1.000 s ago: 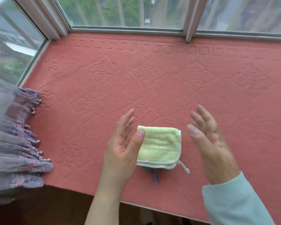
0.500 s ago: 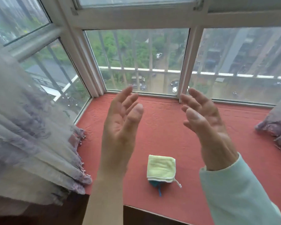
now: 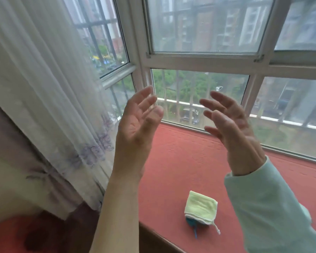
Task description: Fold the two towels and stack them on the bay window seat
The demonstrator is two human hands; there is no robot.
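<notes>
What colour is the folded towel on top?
The top folded towel is pale green, white-edged; head view.

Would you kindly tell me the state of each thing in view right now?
Light green towel: folded, lying on top of the stack.
Teal towel: under the green one, mostly hidden; only an edge shows.
Left hand: raised, open, holding nothing.
Right hand: raised, open, holding nothing.
Sheer curtain: hanging down at the left.
Bay window seat: bearing the stack near its front edge.
</notes>
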